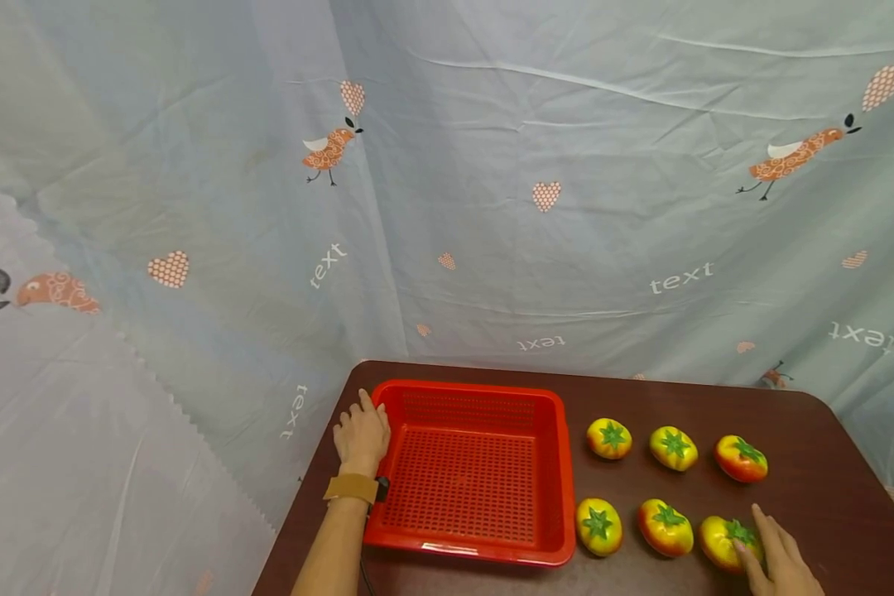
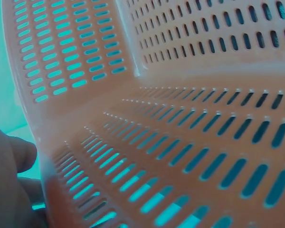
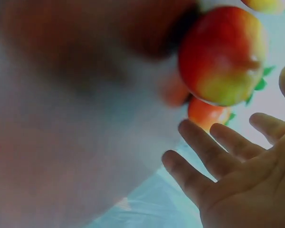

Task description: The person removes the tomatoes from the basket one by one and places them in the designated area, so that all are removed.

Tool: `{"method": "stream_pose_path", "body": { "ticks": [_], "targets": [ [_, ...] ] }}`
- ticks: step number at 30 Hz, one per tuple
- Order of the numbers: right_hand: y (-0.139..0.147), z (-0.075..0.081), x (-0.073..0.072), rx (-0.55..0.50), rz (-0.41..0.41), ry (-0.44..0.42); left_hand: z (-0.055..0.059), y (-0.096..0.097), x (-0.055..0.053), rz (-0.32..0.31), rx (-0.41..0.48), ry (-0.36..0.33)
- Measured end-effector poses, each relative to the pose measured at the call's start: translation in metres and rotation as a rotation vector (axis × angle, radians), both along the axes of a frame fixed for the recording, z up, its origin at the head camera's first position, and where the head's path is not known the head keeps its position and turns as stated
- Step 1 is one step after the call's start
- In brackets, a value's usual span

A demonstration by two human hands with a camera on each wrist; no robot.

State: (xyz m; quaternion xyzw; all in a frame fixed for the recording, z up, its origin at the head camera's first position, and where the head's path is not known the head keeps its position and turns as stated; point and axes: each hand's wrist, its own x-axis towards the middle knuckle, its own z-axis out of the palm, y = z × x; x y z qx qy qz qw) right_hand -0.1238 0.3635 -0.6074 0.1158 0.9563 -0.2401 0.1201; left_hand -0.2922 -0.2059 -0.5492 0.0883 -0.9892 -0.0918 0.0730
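My left hand (image 1: pixel 362 432) rests at the left rim of a red plastic basket (image 1: pixel 569 472), fingers loosely extended. In the left wrist view its fingers (image 2: pixel 23 154) lie outside the slotted basket wall (image 2: pixel 95 99). My right hand (image 1: pixel 782 563) is beside the near right tomato (image 1: pixel 718 542), a yellow-red one with a green star-shaped top; thumb and index finger are spread, overlapping its edge in the head view. The right wrist view has the right hand (image 3: pixel 251 175) with fingers apart, below a large red-yellow tomato (image 3: pixel 221 54).
More tomatoes lie right of the basket: a back row with left (image 1: pixel 608 439), middle (image 1: pixel 674 449) and right (image 1: pixel 741 459) ones, and two in front, left (image 1: pixel 598 526) and middle (image 1: pixel 665 527). The dark brown table (image 1: pixel 812 439) ends at a patterned curtain (image 1: pixel 477 273).
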Motion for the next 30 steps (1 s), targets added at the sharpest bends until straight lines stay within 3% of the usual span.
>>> {"method": "stream_pose_path", "body": {
  "ticks": [5,9,14,22,30],
  "targets": [
    [-0.007,0.025,-0.019,0.038,0.065,0.165,0.007,0.003,-0.005,-0.009,0.017,0.046],
    [-0.014,0.040,-0.037,0.070,0.111,0.270,0.011,0.006,-0.008,-0.018,0.014,0.025],
    [-0.026,0.052,-0.059,0.072,0.138,0.370,0.014,0.010,-0.014,-0.033,0.016,-0.015],
    [-0.058,0.067,-0.099,0.042,0.160,0.525,0.022,0.020,-0.026,-0.079,0.012,0.033],
    [-0.096,0.079,-0.139,0.048,0.195,0.539,0.033,0.038,-0.035,-0.117,0.014,0.078]
  ]
}}
